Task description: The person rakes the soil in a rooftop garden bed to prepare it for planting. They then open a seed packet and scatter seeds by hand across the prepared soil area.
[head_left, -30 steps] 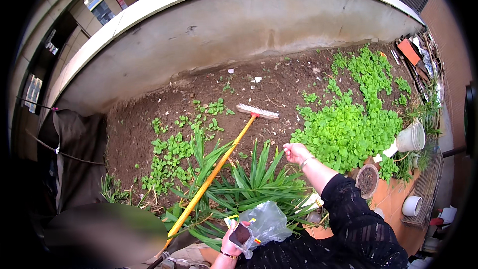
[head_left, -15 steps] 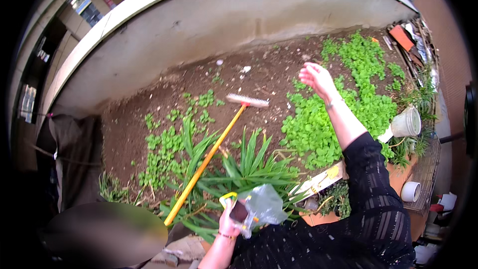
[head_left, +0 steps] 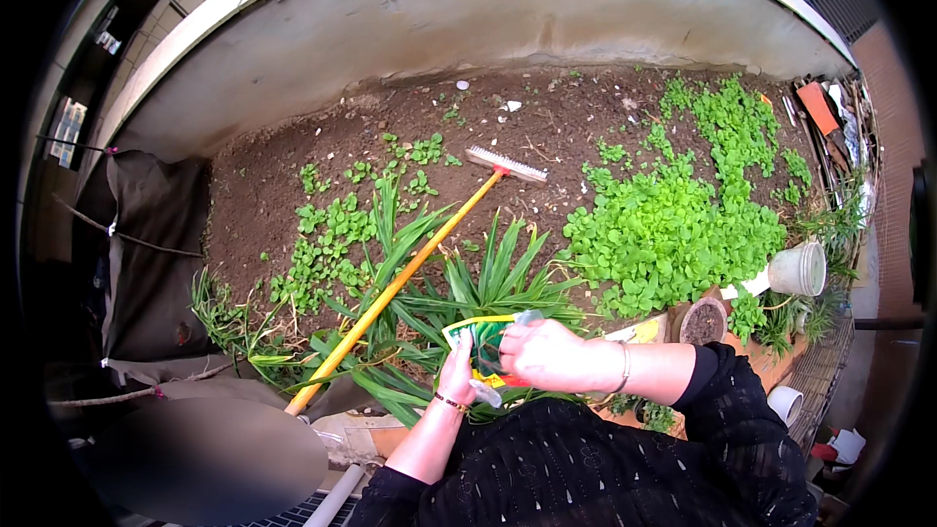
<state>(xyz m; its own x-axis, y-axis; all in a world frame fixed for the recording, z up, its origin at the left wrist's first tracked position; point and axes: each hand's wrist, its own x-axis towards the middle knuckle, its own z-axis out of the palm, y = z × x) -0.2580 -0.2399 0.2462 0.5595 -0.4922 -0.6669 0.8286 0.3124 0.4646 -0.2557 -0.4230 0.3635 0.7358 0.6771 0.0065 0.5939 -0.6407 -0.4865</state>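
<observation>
Low in front of my body, my left hand (head_left: 456, 371) grips a green and yellow packet (head_left: 480, 332) by its left side, with clear plastic bunched around it. My right hand (head_left: 549, 355) is at the packet's right side, its fingers curled together against the opening. Those fingertips are partly hidden, so what they pinch cannot be made out. Just beyond the hands grow long-bladed green plants (head_left: 498, 273). A rake (head_left: 400, 283) with a yellow handle lies slantwise to the left, its toothed head resting on the soil.
Brown soil (head_left: 293, 151) runs back to a curved concrete wall (head_left: 468, 15). Leafy green plants (head_left: 673, 234) fill the right side. A white bucket (head_left: 798, 267), a round pot (head_left: 703, 321) and a white pot (head_left: 785, 405) stand at the right. Dark cloth (head_left: 156, 254) hangs at left.
My right hand has come back from stretching over the soil to the packet, its fingers now curled. The packet has turned to show its green and yellow side. My view has shifted slightly.
</observation>
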